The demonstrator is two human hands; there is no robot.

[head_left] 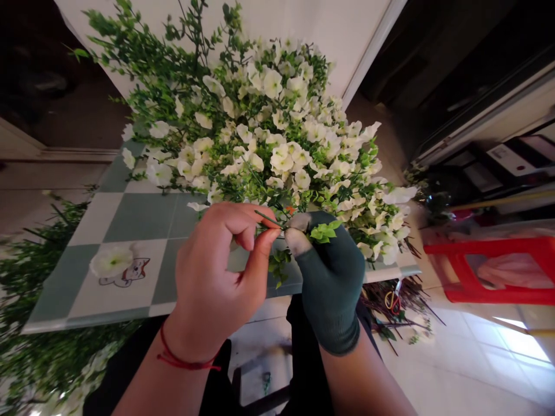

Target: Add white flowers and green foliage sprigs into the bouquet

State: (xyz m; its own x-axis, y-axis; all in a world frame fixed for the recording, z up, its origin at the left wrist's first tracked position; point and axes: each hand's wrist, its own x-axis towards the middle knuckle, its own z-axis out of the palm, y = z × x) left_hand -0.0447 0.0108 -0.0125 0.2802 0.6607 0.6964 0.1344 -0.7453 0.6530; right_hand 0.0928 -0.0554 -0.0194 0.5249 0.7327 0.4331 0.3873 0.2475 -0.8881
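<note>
Between my two hands, over the front of the table, is a thin green stem (267,218) with small light-green leaves (325,231). My left hand (221,260), bare and with a red cord at the wrist, pinches the stem between thumb and forefinger. In a dark green glove with pale fingertips, my right hand (332,271) grips the same sprig close by, its leaves poking out past the fingers. Just beyond both hands lies a large heap of white artificial flowers (281,156) with green foliage. One loose white flower head (111,262) rests on the table at the left.
The green-and-white checked table (134,216) carries the flower heap. Green foliage (52,266) stands low on the left. At the right are a red plastic stool (489,245) and scissors (393,300) over a bundle of dark stems (373,294).
</note>
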